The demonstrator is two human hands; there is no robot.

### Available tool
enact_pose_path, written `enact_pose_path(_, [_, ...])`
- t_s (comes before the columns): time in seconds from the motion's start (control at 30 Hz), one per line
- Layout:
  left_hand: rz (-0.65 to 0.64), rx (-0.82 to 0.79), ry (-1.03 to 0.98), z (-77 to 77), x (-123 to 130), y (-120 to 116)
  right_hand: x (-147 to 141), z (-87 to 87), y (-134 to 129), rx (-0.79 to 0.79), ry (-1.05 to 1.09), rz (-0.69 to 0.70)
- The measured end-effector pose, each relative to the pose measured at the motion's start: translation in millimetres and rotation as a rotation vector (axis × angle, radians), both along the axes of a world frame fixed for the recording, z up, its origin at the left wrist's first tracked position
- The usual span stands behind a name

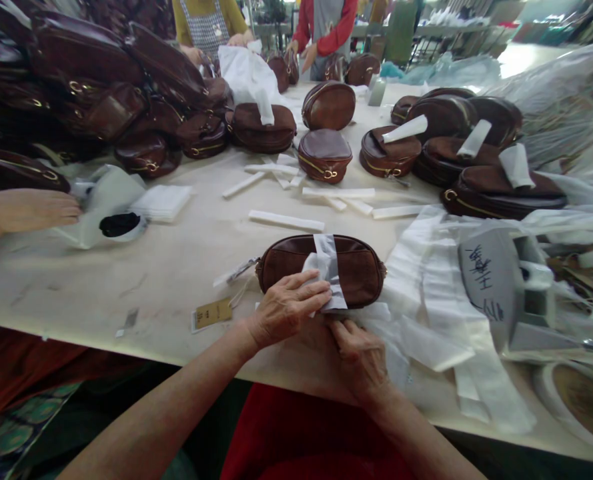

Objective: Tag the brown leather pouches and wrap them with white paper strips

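Observation:
In front of me a dark brown oval bag [361, 277] lies on the table, with a white tissue paper strip [332, 267] wrapped across its middle. My left hand [291, 303] rests on the strip and the bag's near side, its fingers stretched out flat. Just below the bag's near edge is my right hand [361, 353], its fingers curled by the white paper; what they pinch, if anything, is hidden. A tan hang tag [213, 314] on a string lies to the left of the bag, near its zipper end.
Loose white paper strips [286, 221] lie beyond the bag. More tissue sheets [436, 307] and a grey tape dispenser [489, 287] sit at right. Brown bags [101, 100] are piled at left, with others [329, 107] ahead. Another person's hand [31, 213] reaches in from the left.

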State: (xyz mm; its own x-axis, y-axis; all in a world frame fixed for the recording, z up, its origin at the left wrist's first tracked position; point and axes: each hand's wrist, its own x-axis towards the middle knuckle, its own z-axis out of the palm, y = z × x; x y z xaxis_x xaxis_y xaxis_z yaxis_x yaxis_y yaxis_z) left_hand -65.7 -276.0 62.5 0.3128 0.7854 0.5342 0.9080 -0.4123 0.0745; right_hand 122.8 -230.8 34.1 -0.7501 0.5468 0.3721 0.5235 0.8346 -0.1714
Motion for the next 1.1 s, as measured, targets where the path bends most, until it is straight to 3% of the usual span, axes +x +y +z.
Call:
enact_pose_path(0.13, [0.009, 0.005, 0.004, -0.5, 0, 0, -5, 5.9, 5, 0.191, 0.045, 0.060])
enact_pose_path(0.4, [0.019, 0.054, 0.018, -3.7, 0, 3, -1, 17.7, -2, 0.197, 0.189, 0.274])
enact_pose_path(0.63, [-0.022, 0.085, 0.034, -2.7, 2, 1, 6, 19.2, 3, 0.309, 0.267, 0.216])
enact_pose_path(1.1, [0.022, 0.132, 0.003, -12.8, 9, 0, -2, 8.8, 21, 0.172, 0.365, 0.312])
